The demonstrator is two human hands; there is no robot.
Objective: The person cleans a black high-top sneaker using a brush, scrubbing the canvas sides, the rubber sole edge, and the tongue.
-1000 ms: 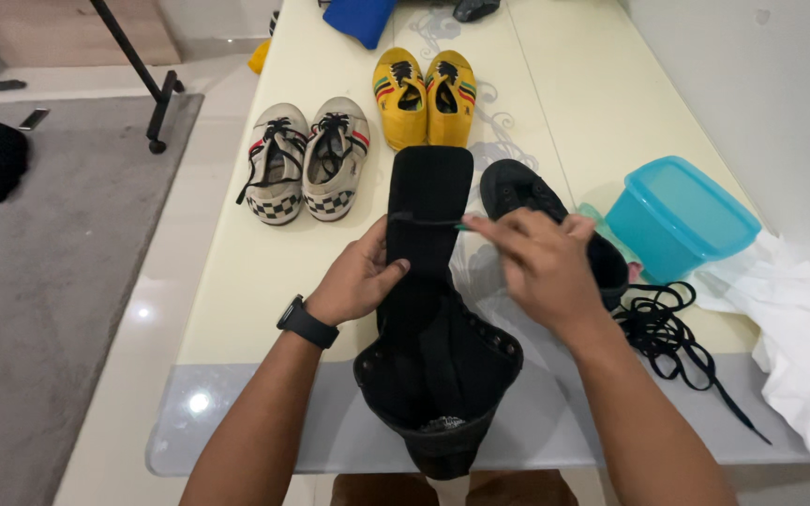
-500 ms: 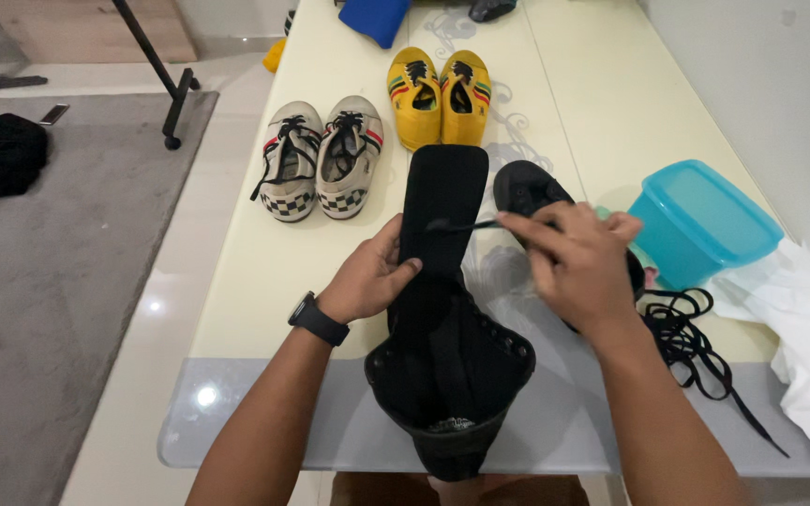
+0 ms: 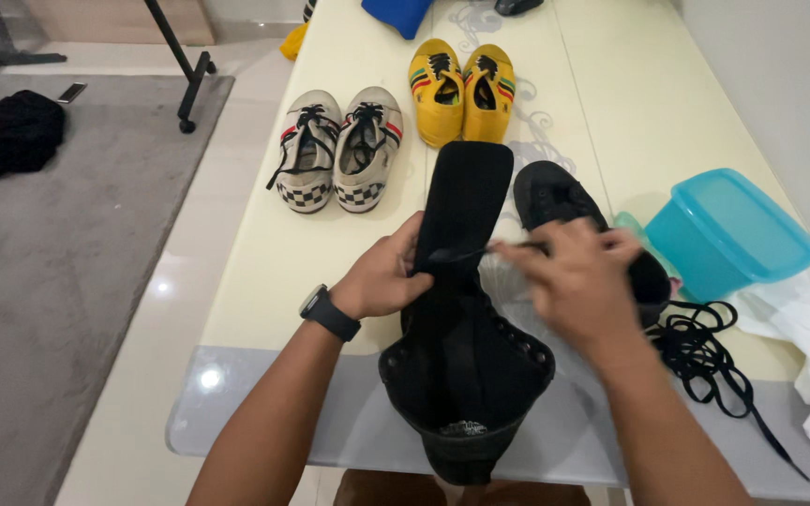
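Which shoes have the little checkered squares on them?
The grey-white pair with black laces, on the table left of the yellow pair. Only they have black-and-white checks around the toes. The yellow ones have striped sides, and the two black shoes are plain.

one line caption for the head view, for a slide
Both hands, left and right, thread a black lace on a black boot.
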